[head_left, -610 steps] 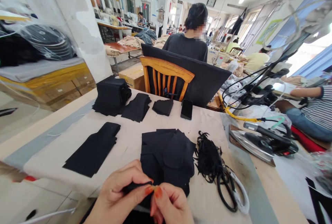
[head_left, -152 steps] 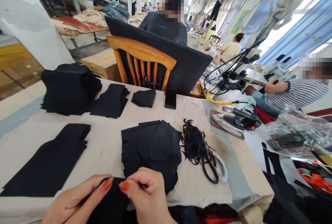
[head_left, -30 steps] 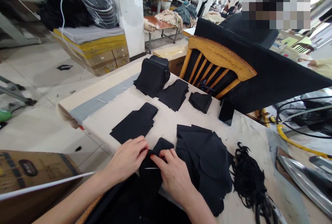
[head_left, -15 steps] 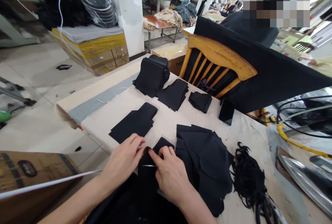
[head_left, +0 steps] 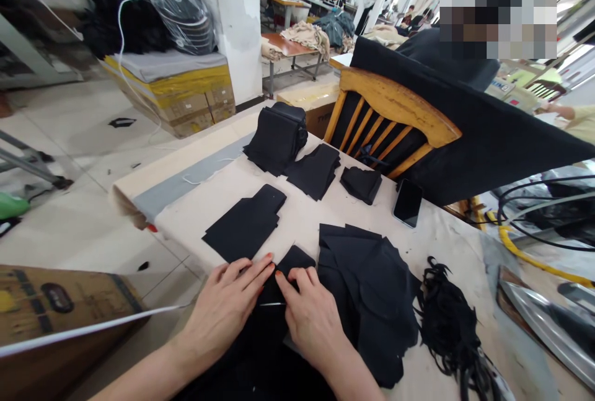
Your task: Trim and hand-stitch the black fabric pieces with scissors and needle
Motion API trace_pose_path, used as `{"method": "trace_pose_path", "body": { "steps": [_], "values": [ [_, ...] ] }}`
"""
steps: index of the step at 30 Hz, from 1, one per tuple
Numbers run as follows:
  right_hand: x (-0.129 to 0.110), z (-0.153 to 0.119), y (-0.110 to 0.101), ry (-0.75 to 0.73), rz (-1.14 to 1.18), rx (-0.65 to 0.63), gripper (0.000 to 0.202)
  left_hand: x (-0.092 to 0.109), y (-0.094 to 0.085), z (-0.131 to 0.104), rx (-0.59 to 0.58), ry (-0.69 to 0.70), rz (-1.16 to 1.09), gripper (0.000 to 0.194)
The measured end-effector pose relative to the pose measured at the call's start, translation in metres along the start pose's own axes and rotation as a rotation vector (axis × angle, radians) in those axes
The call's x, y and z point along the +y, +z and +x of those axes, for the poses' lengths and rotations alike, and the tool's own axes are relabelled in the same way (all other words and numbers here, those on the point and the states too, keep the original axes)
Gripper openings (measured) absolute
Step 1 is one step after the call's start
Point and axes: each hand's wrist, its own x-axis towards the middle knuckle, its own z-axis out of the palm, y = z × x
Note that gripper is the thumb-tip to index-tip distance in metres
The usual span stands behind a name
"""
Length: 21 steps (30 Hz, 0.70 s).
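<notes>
Both hands rest on a black fabric piece (head_left: 294, 258) at the table's near edge. My left hand (head_left: 227, 302) lies with its fingers stretched forward on the cloth, fingertips at its left side. My right hand (head_left: 312, 311) presses the same cloth, index finger extended and the others bent; it holds nothing that I can make out. A thin white line shows on the cloth between the hands. Left of it lies a flat black cut piece (head_left: 246, 221), and to the right a fanned pile of black pieces (head_left: 372, 283).
Farther back on the table (head_left: 209, 187) are a thick black stack (head_left: 277, 139), two smaller piles and a phone (head_left: 408, 202). Black strips (head_left: 449, 320) and an iron (head_left: 548, 320) are at right. A wooden chair (head_left: 400, 100) stands behind; a cardboard box (head_left: 60, 308) is at left.
My left hand has gone from pinching at the cloth's edge to lying flatter with its fingers stretched out. My right hand has barely moved. The whole view has shifted slightly.
</notes>
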Motion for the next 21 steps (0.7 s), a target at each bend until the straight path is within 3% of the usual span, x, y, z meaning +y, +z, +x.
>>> {"method": "trace_pose_path", "body": {
  "steps": [4, 10, 14, 17, 21],
  "values": [
    [-0.004, 0.001, 0.002, 0.031, -0.026, 0.029, 0.059, 0.002, -0.004, 0.001, 0.036, -0.019, -0.058, 0.038],
    [-0.004, 0.002, -0.001, 0.041, 0.004, 0.047, 0.057, 0.021, 0.004, 0.012, 0.119, -0.065, -0.527, 0.029],
    [0.008, -0.009, -0.008, 0.036, 0.079, 0.097, 0.048, 0.03, 0.016, 0.018, 0.119, -0.063, -0.482, 0.027],
    [0.019, -0.025, -0.009, 0.197, 0.184, 0.264, 0.038, 0.031, 0.019, 0.018, 0.078, 0.002, -0.437, 0.026],
    [0.022, -0.045, -0.004, 0.518, 0.556, 0.48, 0.033, 0.031, 0.023, 0.015, 0.043, 0.073, -0.395, 0.031]
  ]
}}
